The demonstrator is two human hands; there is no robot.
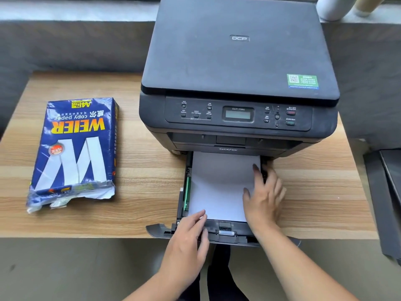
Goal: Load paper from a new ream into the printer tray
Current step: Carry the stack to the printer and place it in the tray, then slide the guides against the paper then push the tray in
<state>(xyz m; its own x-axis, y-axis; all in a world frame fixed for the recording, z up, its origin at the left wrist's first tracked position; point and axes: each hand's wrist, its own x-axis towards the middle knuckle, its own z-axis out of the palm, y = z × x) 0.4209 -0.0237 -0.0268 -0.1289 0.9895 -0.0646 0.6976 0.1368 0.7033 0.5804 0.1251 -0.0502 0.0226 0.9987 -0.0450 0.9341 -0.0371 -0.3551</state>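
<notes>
A dark grey printer (238,68) stands on the wooden table (138,170) with its paper tray (225,232) pulled out toward me. A stack of white paper (219,185) lies flat in the tray. My left hand (188,237) rests at the tray's near left corner, fingers touching the paper's front edge. Along the right edge of the paper lies my right hand (264,196), fingers spread flat on the sheet and the tray's side. A blue ream wrapper (76,148), torn open at its near end, lies left of the printer.
A white vase (332,7) stands on the ledge behind the printer at the right. A dark object (388,192) sits off the table's right edge. The tray's front overhangs the table's near edge.
</notes>
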